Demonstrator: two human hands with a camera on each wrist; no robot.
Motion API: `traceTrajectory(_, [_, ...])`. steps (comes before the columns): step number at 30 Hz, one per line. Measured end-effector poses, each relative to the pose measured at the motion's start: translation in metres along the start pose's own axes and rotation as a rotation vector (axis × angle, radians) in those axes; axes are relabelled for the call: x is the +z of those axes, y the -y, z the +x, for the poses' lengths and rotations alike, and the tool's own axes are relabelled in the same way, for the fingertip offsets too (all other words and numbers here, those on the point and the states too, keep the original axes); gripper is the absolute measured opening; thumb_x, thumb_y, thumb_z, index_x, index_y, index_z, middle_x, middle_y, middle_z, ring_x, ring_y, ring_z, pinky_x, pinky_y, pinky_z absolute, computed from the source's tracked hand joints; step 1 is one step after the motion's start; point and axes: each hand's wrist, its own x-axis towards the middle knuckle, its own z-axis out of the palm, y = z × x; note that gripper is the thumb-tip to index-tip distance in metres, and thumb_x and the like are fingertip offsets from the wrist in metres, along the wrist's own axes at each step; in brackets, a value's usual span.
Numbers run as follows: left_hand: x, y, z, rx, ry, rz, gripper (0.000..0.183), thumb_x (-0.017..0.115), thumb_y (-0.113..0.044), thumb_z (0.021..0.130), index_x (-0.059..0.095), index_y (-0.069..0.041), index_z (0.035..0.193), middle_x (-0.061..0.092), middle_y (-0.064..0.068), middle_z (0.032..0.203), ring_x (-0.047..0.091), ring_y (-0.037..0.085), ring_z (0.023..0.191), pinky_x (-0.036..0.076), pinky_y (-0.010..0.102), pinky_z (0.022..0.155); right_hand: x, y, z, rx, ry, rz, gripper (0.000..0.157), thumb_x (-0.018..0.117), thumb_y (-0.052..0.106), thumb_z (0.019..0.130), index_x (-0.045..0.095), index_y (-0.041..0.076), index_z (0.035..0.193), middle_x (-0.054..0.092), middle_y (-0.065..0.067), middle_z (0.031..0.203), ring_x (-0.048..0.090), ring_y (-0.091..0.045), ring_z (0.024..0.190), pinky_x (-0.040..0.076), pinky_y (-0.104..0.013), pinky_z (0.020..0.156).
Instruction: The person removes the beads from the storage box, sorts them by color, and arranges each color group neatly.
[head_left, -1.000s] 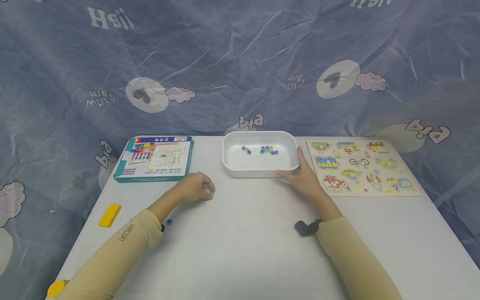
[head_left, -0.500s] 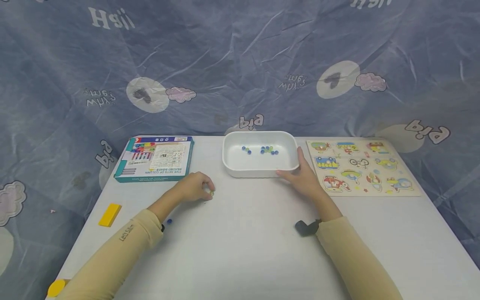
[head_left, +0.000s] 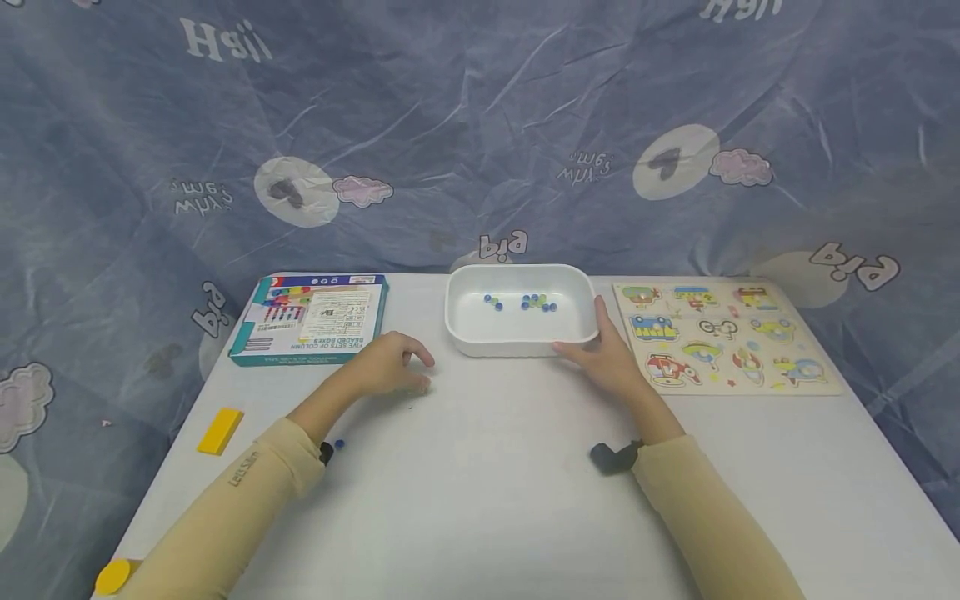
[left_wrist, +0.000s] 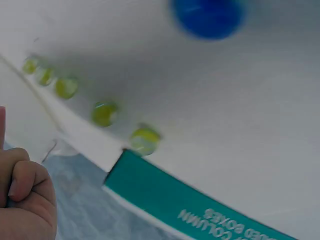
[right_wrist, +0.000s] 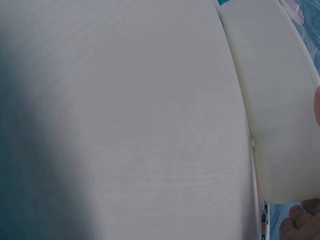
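Observation:
My left hand (head_left: 386,367) is just above the white table, thumb and forefinger spread apart with nothing gripped between them. In the left wrist view its curled fingers (left_wrist: 27,195) show at the lower left edge. Several yellow-green glass marbles (left_wrist: 104,114) lie in a row there, mostly hidden behind the hand in the head view. One blue marble (head_left: 340,444) rests by the left wrist. My right hand (head_left: 609,358) grips the near right corner of a white tray (head_left: 517,349), thumb on the front, fingers along the side. Blue and yellow-green marbles (head_left: 534,302) lie inside it.
A teal-edged bead set box (head_left: 337,321) lies at the back left. Right of the tray is a wooden vehicle puzzle board (head_left: 720,333). A yellow block (head_left: 220,431) and a round yellow piece (head_left: 114,576) sit at the left. A patterned blue cloth (head_left: 480,142) hangs behind.
My left thumb and forefinger have parted, letting go of a yellow-green marble, and the hand has lifted slightly. The right hand and tray have stayed put.

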Motion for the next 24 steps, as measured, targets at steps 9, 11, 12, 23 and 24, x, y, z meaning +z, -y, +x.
traceTrajectory(9, [-0.017, -0.045, 0.015, 0.175, -0.130, -0.184, 0.024, 0.078, -0.025, 0.077, 0.071, -0.019, 0.099, 0.026, -0.004, 0.053, 0.024, 0.012, 0.049, 0.029, 0.025, 0.049, -0.001, -0.001, -0.001, -0.012, 0.000, 0.016, 0.119, 0.070, 0.062, 0.071, -0.012, 0.027, 0.150, -0.007, 0.004, 0.160, 0.000, -0.027, 0.148, 0.006, -0.053, 0.117])
traceTrajectory(11, [-0.015, -0.057, 0.024, 0.212, -0.158, -0.199, 0.024, 0.077, -0.025, 0.078, 0.070, -0.020, 0.100, 0.026, -0.003, 0.054, 0.025, 0.013, 0.051, 0.029, 0.025, 0.050, -0.001, -0.001, -0.001, -0.012, -0.001, 0.018, 0.119, 0.071, 0.061, 0.071, -0.012, 0.027, 0.150, -0.007, 0.004, 0.159, 0.000, -0.026, 0.148, 0.006, -0.053, 0.117])
traceTrajectory(12, [-0.013, -0.064, 0.028, 0.227, -0.168, -0.209, 0.025, 0.077, -0.025, 0.078, 0.069, -0.020, 0.101, 0.027, -0.003, 0.055, 0.025, 0.013, 0.051, 0.029, 0.026, 0.050, -0.001, -0.001, -0.001, -0.013, -0.001, 0.021, 0.119, 0.071, 0.061, 0.072, -0.011, 0.026, 0.151, -0.007, 0.004, 0.159, 0.000, -0.026, 0.148, 0.006, -0.053, 0.117])
traceTrajectory(23, [0.026, -0.100, 0.103, 0.214, -0.268, -0.234, 0.036, 0.074, -0.027, 0.081, 0.065, -0.020, 0.115, 0.048, 0.000, 0.074, 0.040, 0.012, 0.060, 0.037, 0.024, 0.054, -0.001, 0.001, -0.002, -0.001, 0.016, 0.026, 0.117, 0.070, 0.061, 0.073, -0.013, 0.029, 0.149, -0.007, 0.005, 0.159, 0.003, -0.027, 0.148, 0.010, -0.054, 0.116])
traceTrajectory(24, [0.030, -0.101, 0.109, 0.203, -0.267, -0.235, 0.036, 0.074, -0.027, 0.081, 0.065, -0.020, 0.115, 0.048, -0.001, 0.073, 0.041, 0.012, 0.061, 0.038, 0.024, 0.055, -0.001, 0.001, -0.002, 0.000, 0.017, 0.023, 0.116, 0.069, 0.061, 0.074, -0.013, 0.030, 0.149, -0.007, 0.005, 0.159, 0.003, -0.027, 0.148, 0.010, -0.054, 0.116])
